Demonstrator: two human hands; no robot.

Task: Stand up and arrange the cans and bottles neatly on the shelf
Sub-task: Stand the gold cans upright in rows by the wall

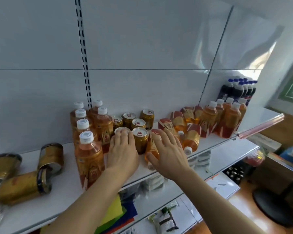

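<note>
Hidden: left hand (122, 149) covers a gold can (123, 132), fingers straight on its round lid.
Right hand (167, 149): flat on lying bottle (152, 147).
Shelf (57, 196): smooth, white.

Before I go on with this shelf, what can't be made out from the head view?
- Upright can under the left hand: fingers hide most of its lid.
- Lying bottle under the right hand: grip cannot be told.
- Fallen cans at left: cut by the frame edge.
- Dark bottles: labels too small.
</note>
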